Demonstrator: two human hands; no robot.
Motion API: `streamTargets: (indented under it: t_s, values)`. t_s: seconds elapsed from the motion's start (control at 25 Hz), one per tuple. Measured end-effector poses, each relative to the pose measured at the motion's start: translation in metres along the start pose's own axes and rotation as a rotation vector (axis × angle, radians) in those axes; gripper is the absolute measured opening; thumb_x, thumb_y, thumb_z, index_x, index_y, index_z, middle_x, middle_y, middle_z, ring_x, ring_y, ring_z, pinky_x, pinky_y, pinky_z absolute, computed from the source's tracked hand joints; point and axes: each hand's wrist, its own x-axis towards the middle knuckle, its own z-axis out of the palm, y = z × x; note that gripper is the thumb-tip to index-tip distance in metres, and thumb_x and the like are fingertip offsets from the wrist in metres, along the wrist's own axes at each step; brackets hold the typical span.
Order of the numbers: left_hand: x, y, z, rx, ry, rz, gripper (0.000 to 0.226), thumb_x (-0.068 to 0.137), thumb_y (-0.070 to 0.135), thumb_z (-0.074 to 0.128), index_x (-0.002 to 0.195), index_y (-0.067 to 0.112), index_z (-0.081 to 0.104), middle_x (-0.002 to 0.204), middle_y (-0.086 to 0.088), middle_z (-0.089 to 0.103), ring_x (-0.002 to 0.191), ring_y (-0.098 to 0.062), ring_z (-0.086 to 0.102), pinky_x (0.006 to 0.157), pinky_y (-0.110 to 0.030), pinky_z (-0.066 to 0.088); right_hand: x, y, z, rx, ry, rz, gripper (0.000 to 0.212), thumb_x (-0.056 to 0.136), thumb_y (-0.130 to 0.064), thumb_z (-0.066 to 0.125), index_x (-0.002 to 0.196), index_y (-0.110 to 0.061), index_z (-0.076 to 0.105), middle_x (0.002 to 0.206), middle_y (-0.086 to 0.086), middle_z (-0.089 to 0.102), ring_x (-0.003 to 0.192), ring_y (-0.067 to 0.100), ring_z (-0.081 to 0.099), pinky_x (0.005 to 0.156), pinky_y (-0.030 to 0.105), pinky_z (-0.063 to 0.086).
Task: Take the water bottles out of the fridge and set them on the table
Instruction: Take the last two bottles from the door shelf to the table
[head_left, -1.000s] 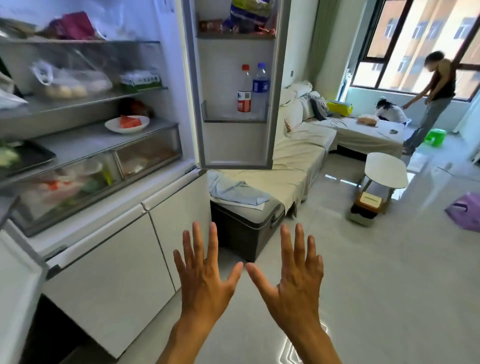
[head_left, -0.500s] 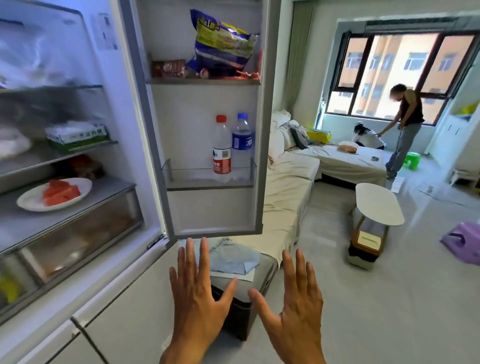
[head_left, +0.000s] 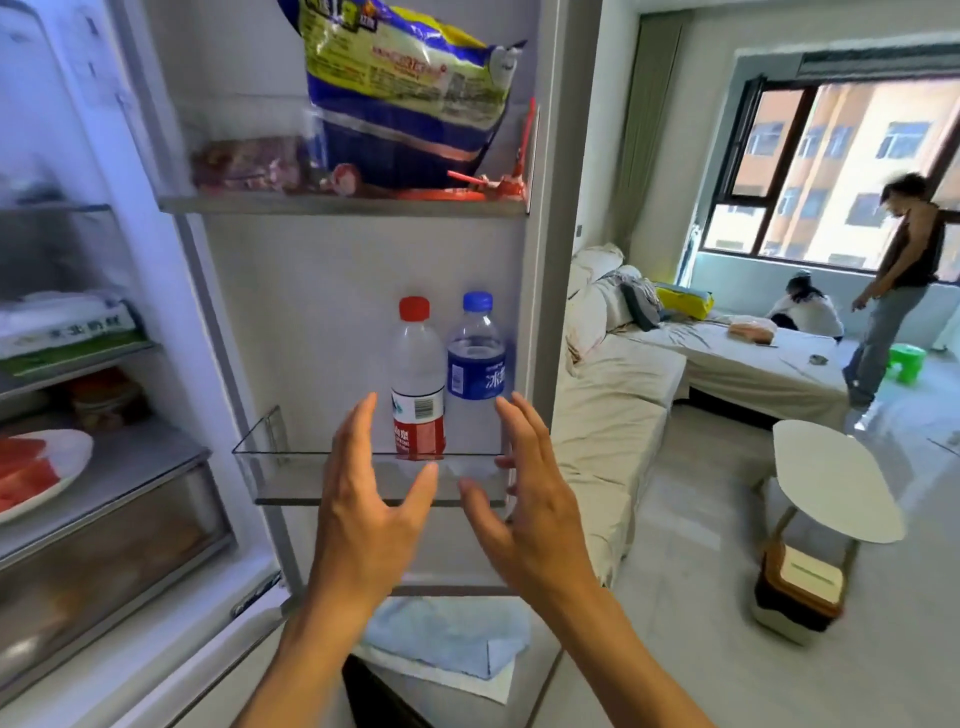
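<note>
Two water bottles stand side by side in the clear lower door shelf (head_left: 270, 457) of the open fridge: a red-capped bottle with a red label (head_left: 417, 379) and, to its right, a blue-capped bottle with a blue label (head_left: 476, 353). My left hand (head_left: 363, 499) is raised just in front of the red-capped bottle, fingers spread, touching nothing. My right hand (head_left: 524, 499) is up in front of the blue-capped bottle, fingers spread and empty. A white oval table (head_left: 831, 483) stands on the floor to the right.
A large snack bag (head_left: 405, 88) fills the upper door shelf. A plate of watermelon (head_left: 36, 473) sits inside the fridge at left. A sofa (head_left: 613, 395) with a blue cloth (head_left: 447, 634) lies behind the door. Two people (head_left: 904, 280) are near the window.
The view has moved closer to the fridge door. Both hands have risen from below the door to just in front of the two bottles, fingers now slightly curved.
</note>
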Motion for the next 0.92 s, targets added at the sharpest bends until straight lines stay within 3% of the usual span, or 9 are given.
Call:
streamTargets:
  t_s: [0.16,0.2,0.36,0.48,0.6,0.68,0.8,0.92]
  values:
    - [0.073,-0.015,0.022,-0.048,-0.121,-0.096,0.085,0.083,0.029,0.071,0.149,0.030,0.017,0.152,-0.001,0.031,0.136,-0.019,0.034,0.094,-0.031,0.037,0.074,0.006,0.015,0.009,-0.004,0.089,0.084,0.085,-0.032,0.070,0.149,-0.034,0.017,0.152,-0.012,0.034,0.091,0.012,0.062,0.075,0.030,0.060]
    - [0.083,-0.020,0.026,-0.067,-0.162,-0.126,0.087,0.083,0.029,0.072,0.149,0.031,0.015,0.152,-0.003,0.032,0.136,-0.021,0.035,0.096,-0.035,0.040,0.082,0.007,0.020,0.033,-0.011,0.115,0.086,0.084,-0.032,0.072,0.149,-0.036,0.016,0.151,-0.012,0.034,0.090,0.012,0.062,0.075,0.029,0.060]
    - [0.105,-0.040,0.036,-0.102,-0.197,-0.130,0.089,0.076,0.033,0.077,0.144,0.039,0.019,0.145,-0.004,0.041,0.127,-0.026,0.048,0.096,-0.048,0.050,0.095,0.011,0.034,-0.002,0.007,0.228,0.094,0.080,-0.037,0.075,0.152,-0.030,0.014,0.152,-0.006,0.034,0.123,0.012,0.052,0.095,0.029,0.053]
    - [0.117,-0.048,0.035,-0.125,-0.188,-0.154,0.082,0.070,0.038,0.081,0.137,0.036,0.033,0.132,0.000,0.050,0.117,-0.025,0.055,0.089,-0.043,0.052,0.101,0.014,0.037,-0.046,0.039,0.260,0.084,0.075,-0.043,0.077,0.143,-0.026,0.031,0.135,-0.004,0.048,0.112,0.013,0.057,0.090,0.031,0.056]
    - [0.120,-0.050,0.033,-0.193,-0.200,-0.157,0.080,0.067,0.036,0.084,0.129,0.040,0.034,0.114,0.009,0.056,0.106,-0.026,0.061,0.085,-0.045,0.054,0.100,0.012,0.038,0.088,0.008,0.311,0.074,0.071,-0.039,0.083,0.129,-0.030,0.038,0.119,-0.007,0.062,0.098,0.013,0.065,0.079,0.025,0.059]
    - [0.114,-0.050,0.026,-0.246,-0.187,-0.135,0.081,0.063,0.033,0.087,0.126,0.041,0.037,0.110,0.013,0.058,0.103,-0.023,0.063,0.084,-0.047,0.056,0.093,0.005,0.038,0.120,0.043,0.276,0.077,0.069,-0.035,0.085,0.130,-0.032,0.038,0.118,-0.009,0.063,0.098,0.013,0.066,0.080,0.025,0.059]
    - [0.107,-0.040,0.005,-0.354,-0.084,-0.050,0.076,0.061,0.023,0.090,0.117,0.049,0.045,0.102,0.025,0.065,0.097,-0.010,0.067,0.080,-0.040,0.059,0.088,-0.011,0.033,0.218,0.099,0.151,0.079,0.068,-0.031,0.086,0.133,-0.034,0.042,0.119,-0.013,0.063,0.105,0.016,0.065,0.084,0.038,0.060]
    - [0.103,-0.019,-0.021,-0.390,0.035,0.062,0.073,0.066,0.015,0.087,0.122,0.040,0.047,0.113,0.017,0.064,0.105,-0.009,0.064,0.082,-0.029,0.057,0.095,-0.033,0.023,0.313,0.120,0.000,0.079,0.068,-0.027,0.086,0.135,-0.025,0.045,0.120,-0.005,0.064,0.106,0.023,0.065,0.084,0.042,0.060]
